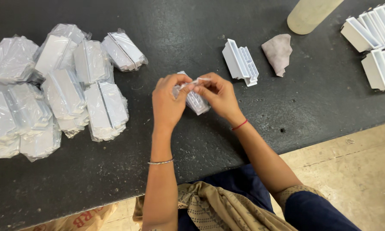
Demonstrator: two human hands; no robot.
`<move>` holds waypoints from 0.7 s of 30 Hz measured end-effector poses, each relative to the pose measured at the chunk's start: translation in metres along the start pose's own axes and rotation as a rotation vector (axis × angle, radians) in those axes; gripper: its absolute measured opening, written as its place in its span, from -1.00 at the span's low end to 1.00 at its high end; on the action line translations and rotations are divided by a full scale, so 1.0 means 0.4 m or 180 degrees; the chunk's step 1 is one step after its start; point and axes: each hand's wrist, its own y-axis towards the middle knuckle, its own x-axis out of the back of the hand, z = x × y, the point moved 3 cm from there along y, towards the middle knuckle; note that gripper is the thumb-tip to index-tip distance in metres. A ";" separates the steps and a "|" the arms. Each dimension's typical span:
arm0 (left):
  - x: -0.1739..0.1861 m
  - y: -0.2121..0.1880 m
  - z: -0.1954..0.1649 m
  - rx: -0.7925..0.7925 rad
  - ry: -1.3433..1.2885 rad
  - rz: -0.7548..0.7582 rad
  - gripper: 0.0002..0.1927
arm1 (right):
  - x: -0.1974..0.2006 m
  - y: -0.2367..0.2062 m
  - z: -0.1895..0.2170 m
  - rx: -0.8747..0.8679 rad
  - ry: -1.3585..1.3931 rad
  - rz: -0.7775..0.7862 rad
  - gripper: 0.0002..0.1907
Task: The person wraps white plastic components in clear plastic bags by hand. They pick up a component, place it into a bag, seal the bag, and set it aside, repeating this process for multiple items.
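Observation:
Both hands meet over the middle of the black table [209,25]. My left hand [168,102] and my right hand [218,95] together pinch the clear plastic wrap of a white plastic part [196,102] still in its bag. The fingers of both hands grip the bag's top edge, and the part hangs just above the tabletop. A bare, unwrapped white plastic part [241,63] lies on the table just beyond my right hand.
A pile of bagged white parts [55,90] covers the table's left side. Unwrapped white parts [376,42] are stacked at the far right. A crumpled grey cloth [279,52] and a pale cylindrical bottle [310,15] lie at the back. The table edge runs near my lap.

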 end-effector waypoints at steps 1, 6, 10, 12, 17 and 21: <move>0.003 0.001 -0.003 -0.0001 -0.0014 0.0009 -0.84 | 0.002 -0.002 0.004 0.0078 -0.0105 -0.0089 -0.78; 0.015 -0.001 0.009 0.0942 -0.0671 0.0400 -0.74 | 0.007 -0.013 0.032 0.0625 -0.0702 -0.0461 -0.85; 0.013 -0.001 0.020 0.0706 -0.1403 0.0465 -0.72 | 0.004 -0.013 0.045 0.0752 -0.0888 -0.0484 -0.87; 0.008 -0.004 0.040 0.0819 -0.1750 0.0424 -0.69 | 0.003 -0.012 0.047 0.0835 -0.0956 -0.0447 -0.86; -0.003 -0.006 0.088 0.1214 -0.2819 0.0486 -0.66 | 0.014 -0.012 0.024 0.0699 -0.0348 -0.0182 -0.91; 0.028 0.001 0.097 0.1336 -0.3240 0.0390 -0.65 | 0.033 -0.015 -0.002 0.0516 -0.0237 -0.0090 -0.95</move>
